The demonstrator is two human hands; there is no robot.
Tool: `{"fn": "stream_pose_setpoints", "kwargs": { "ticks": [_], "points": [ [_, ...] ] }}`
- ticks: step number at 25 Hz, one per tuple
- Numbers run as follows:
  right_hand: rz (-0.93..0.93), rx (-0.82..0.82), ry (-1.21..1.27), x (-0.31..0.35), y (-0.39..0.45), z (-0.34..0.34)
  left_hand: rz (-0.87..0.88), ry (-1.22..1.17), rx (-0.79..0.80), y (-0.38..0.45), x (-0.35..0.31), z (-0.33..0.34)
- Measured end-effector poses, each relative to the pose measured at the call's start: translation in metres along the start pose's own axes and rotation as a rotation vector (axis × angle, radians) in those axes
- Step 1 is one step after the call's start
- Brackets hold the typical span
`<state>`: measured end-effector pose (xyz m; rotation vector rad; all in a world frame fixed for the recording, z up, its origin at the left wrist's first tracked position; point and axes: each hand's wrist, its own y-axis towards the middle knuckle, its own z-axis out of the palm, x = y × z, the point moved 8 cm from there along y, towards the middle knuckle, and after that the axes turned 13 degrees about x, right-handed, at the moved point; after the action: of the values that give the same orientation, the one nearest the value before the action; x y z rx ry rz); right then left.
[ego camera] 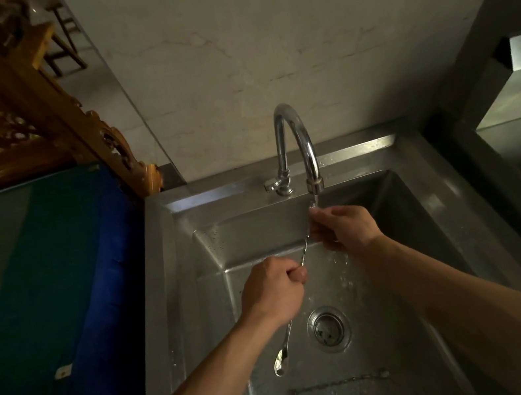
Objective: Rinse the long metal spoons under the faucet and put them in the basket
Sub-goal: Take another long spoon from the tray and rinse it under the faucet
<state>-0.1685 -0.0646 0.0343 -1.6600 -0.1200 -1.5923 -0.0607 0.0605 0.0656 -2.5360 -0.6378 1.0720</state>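
Head view: down into a steel sink (176, 281), both forearms reaching in from below
Spoon in hand (305, 252): long twisted shaft, held above the basin between the two hands
Long axis: slanted, upper end at the faucet (294, 142) spout up and right, lower end down and left inside the left fist
Left hand (271, 294): curled tight round the lower part of the shaft, thumb pressed on top
Second spoon (285, 353): hangs out of the bottom of the left fist, bowl pointing down toward the near left of the drain (328, 328); apparently gripped in the same fist
Right hand (345, 229): fingers bent round the upper end of the slanted spoon directly under the spout; whether pinching or rubbing, cannot tell
Water: thin stream onto the right hand's fingers, drops scattered below toward the drain
Third spoon (337, 383): flat on the sink floor, lengthwise left to right, close to the bottom edge of the frame, clear of both hands
Nearer hand to it: left, judging by position, though already full; right hand farther, up at the spout
Basket: not in view, so direction of the drop-off cannot be told
Step, as a guess: rinsing under way, nothing yet placed
Surroundings: blue cloth (92, 279) on the left desk, carved wooden frame (36, 97) behind it
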Motion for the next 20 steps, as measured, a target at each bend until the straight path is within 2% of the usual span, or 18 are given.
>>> {"fn": "stream_pose_setpoints", "kwargs": {
  "ticks": [3,15,20],
  "points": [
    [-0.011,0.080,-0.016,0.002,-0.002,0.004,-0.001,-0.024,0.011,0.000,0.003,0.001],
    [-0.012,0.069,-0.017,0.003,-0.007,0.004,-0.028,-0.112,-0.018,0.000,0.012,0.001],
    [-0.012,0.131,-0.033,0.003,-0.010,0.010,-0.041,-0.144,-0.048,0.001,0.016,0.002]
  ]
}}
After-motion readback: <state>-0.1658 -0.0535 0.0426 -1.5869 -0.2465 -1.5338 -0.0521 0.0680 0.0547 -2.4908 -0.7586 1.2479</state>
